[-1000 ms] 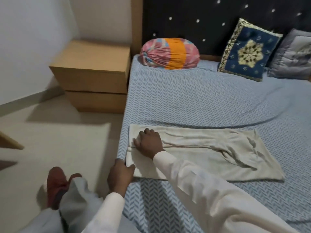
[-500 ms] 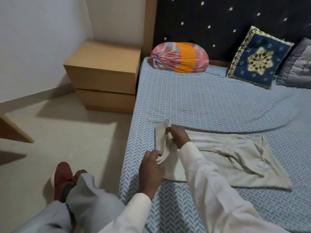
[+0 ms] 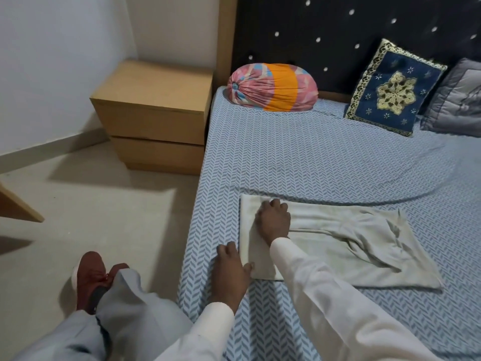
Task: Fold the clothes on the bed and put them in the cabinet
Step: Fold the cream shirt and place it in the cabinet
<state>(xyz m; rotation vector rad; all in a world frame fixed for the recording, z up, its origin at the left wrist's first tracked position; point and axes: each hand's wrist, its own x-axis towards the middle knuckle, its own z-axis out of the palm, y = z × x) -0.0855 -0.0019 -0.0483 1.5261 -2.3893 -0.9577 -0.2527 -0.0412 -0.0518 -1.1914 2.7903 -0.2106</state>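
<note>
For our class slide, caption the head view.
Right hand rests on a beige garment on the bed; left hand touches its edge.

The garment (image 3: 364, 246) lies on the bed (image 3: 312, 157), the nightstand (image 3: 156, 105) left of it.

Bedsheet (image 3: 312, 157): pale blue, darker blue herringbone all over. Garment (image 3: 338, 246): plain off-white beige. Bolster (image 3: 273, 87): pink with light-blue patches, one broad orange band. Cushion (image 3: 393, 87): navy, gold snowflake-like centre, small pale stars, gold patterned border. Second cushion (image 3: 460, 100): grey. Headboard (image 3: 325, 27): near-black, dotted white. Bedside cabinet (image 3: 156, 100): light tan. Floor (image 3: 104, 209): beige. Shoe (image 3: 88, 274): brick red. Sleeves (image 3: 312, 282): white. Trousers (image 3: 125, 308): light grey.
</note>
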